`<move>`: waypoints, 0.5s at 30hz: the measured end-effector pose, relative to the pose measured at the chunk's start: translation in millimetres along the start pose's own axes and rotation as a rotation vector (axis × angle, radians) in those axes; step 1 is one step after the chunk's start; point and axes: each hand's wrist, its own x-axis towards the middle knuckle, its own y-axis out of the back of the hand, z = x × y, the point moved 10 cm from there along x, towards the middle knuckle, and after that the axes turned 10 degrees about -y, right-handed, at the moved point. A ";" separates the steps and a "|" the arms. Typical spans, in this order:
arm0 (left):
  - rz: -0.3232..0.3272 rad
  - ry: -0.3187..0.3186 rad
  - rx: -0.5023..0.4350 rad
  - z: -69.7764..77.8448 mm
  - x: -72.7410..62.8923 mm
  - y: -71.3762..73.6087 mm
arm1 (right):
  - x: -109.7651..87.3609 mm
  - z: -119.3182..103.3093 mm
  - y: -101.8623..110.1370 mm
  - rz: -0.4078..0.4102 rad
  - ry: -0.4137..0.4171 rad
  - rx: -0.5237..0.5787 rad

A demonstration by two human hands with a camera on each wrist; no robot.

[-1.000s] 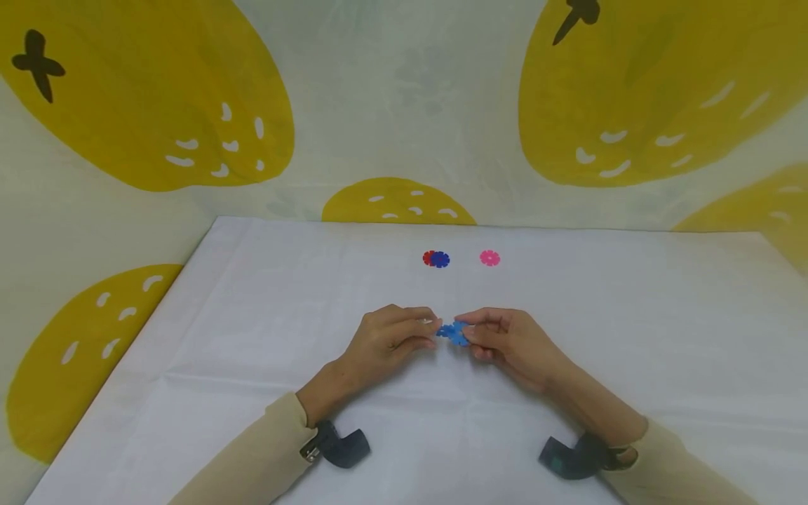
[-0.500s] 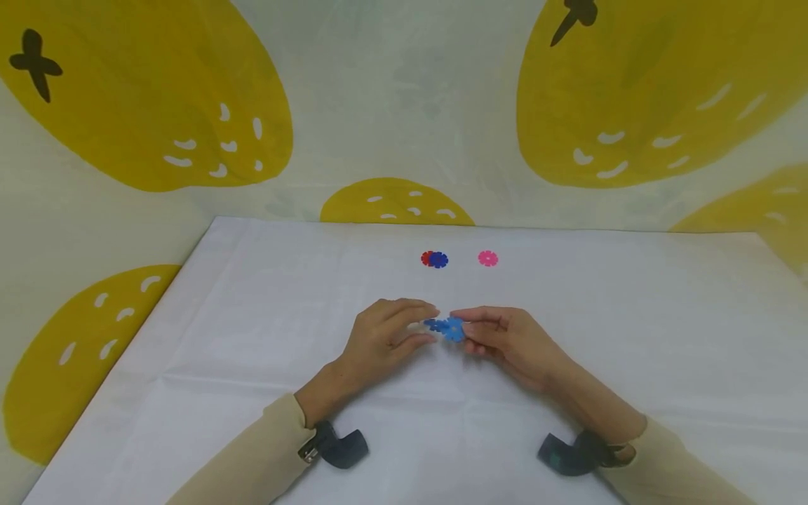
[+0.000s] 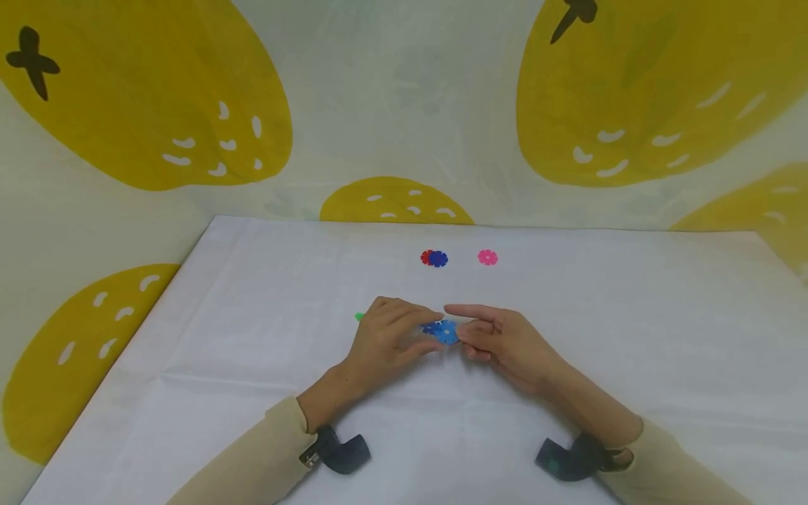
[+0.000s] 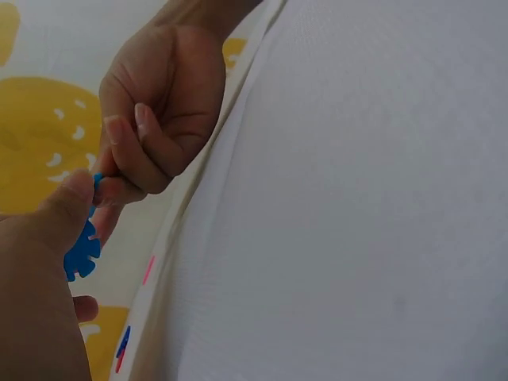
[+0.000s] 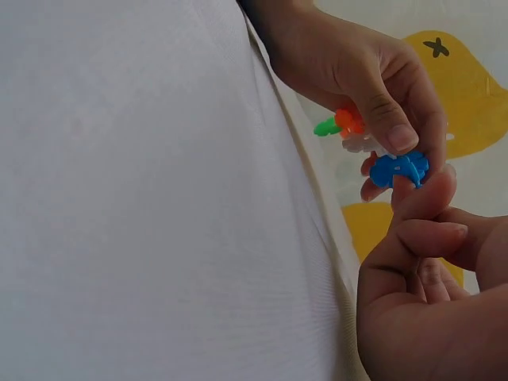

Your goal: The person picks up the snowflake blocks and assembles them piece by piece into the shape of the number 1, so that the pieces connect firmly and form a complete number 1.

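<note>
Over cloth (image 3: pixel 568 294), left hand (image 3: pixel 386 333) gapes and right hand (image 3: pixel 513 344) pinches blue disc (image 3: pixel 446 332) (head view hides orange piece (image 5: pixel 348 121)).

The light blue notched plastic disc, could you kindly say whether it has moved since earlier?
Yes, slightly left: in the head view, the light blue disc is now farther left of the pink notched plastic disc.
</note>
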 end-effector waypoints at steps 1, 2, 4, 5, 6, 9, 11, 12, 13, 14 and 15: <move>-0.004 0.006 -0.001 0.2 0.1 -0.5 | 0.1 -0.1 -0.2 -0.002 0.003 0.000; -0.004 0.010 -0.003 0.3 0.4 -0.7 | 0.2 -0.1 -0.3 -0.003 0.005 -0.003; -0.004 0.017 -0.012 0.1 0.4 -1.2 | 0.4 -0.1 -0.8 -0.005 0.007 -0.006; -0.003 0.017 -0.018 0.2 0.4 -1.3 | 0.6 0.2 -1.0 -0.008 0.007 -0.004; -0.002 0.017 -0.025 0.3 0.3 -1.5 | 0.8 0.4 -1.2 -0.011 0.008 -0.001; 0.004 0.008 -0.042 1.3 0.1 -1.9 | 1.1 1.2 -2.0 -0.018 0.006 0.005; 0.010 -0.001 -0.046 1.8 -0.2 -2.0 | 1.4 2.1 -2.2 -0.018 0.002 0.008; 0.014 -0.004 -0.049 2.0 -0.5 -2.0 | 1.5 2.6 -2.0 -0.015 -0.001 0.006; 0.019 -0.007 -0.050 2.2 -0.5 -1.9 | 1.4 2.9 -2.0 -0.013 -0.004 0.008; 0.023 -0.009 -0.053 2.3 -0.6 -1.9 | 1.4 3.1 -2.0 -0.015 -0.003 0.008; 0.026 -0.008 -0.056 2.1 -0.7 -1.8 | 1.4 3.2 -2.0 -0.015 -0.004 0.007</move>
